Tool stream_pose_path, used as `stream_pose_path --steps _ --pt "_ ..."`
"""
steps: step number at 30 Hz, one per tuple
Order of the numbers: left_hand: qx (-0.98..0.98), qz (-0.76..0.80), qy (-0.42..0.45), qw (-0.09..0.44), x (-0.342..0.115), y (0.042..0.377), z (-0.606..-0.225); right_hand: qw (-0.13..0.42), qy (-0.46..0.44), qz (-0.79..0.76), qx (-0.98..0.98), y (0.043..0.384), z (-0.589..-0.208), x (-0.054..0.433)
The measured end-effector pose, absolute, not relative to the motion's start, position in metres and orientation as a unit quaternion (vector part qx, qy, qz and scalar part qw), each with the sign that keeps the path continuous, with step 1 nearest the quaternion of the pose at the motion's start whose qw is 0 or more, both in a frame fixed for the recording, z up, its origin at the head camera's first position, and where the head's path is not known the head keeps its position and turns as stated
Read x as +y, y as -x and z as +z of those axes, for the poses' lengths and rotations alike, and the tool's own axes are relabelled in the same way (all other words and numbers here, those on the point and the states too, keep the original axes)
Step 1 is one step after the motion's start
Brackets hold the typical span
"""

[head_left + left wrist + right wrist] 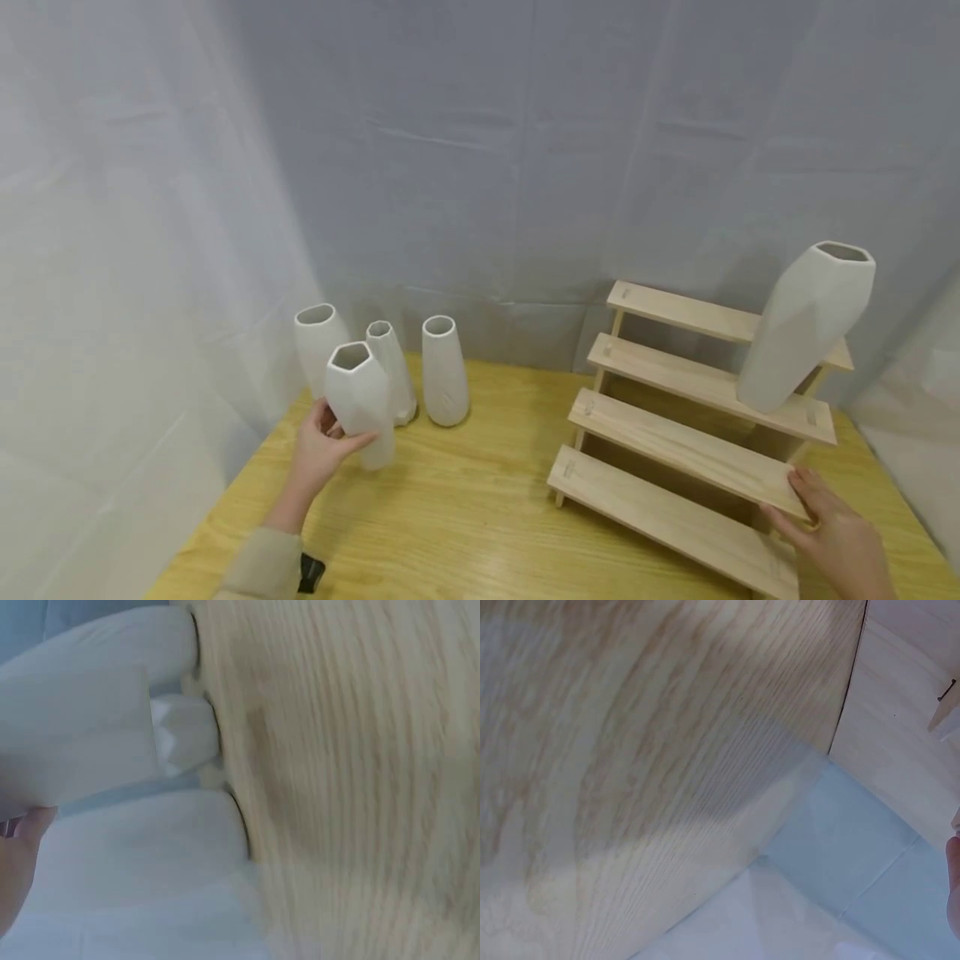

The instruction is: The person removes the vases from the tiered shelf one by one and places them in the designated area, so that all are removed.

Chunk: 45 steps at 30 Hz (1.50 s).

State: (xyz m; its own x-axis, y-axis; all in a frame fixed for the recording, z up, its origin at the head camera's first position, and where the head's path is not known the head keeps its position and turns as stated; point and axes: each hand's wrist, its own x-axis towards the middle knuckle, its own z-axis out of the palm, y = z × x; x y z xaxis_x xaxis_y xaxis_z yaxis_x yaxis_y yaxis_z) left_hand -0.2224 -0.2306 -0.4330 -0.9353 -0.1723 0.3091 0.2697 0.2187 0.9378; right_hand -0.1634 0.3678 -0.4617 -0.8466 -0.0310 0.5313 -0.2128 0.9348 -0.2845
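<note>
My left hand (318,450) grips a white faceted vase (360,400) with an angular mouth, thumb across its front. In the left wrist view the vase's base (135,727) hangs above the table, with the left fingers (30,825) along its side. On the right, a four-step wooden display stand (675,446) stands at an angle. My right hand (840,533) holds the right end of its second step from the bottom, fingers on top and thumb at the front edge. A taller faceted white vase (806,325) stands on the third step, near its right end.
Behind the held vase stand a wide-mouthed white vase (315,342), partly hidden, and a slim one with a faceted base (393,367). A smooth rounded vase (445,375) is just right of them. Pale sheeting (480,167) hangs behind and beside the wooden table (465,517).
</note>
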Motion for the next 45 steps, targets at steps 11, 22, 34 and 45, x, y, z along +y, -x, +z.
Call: stream_pose_path --steps 11,22,34,45 --pt "-0.787 -0.602 -0.022 0.132 -0.258 0.227 -0.444 0.289 -0.077 0.157 -0.941 0.163 -0.464 0.369" --pt "-0.791 -0.602 -0.016 0.112 -0.271 0.228 -0.454 0.286 -0.081 0.149 -0.943 0.162 -0.465 0.369" --pt "-0.779 -0.611 0.011 0.143 -0.274 0.229 -0.46 0.312 -0.097 0.152 -0.933 0.165 -0.468 0.372" --pt "-0.788 -0.605 0.004 0.116 -0.275 0.231 -0.463 0.304 -0.092 0.152 -0.936 0.165 -0.465 0.37"
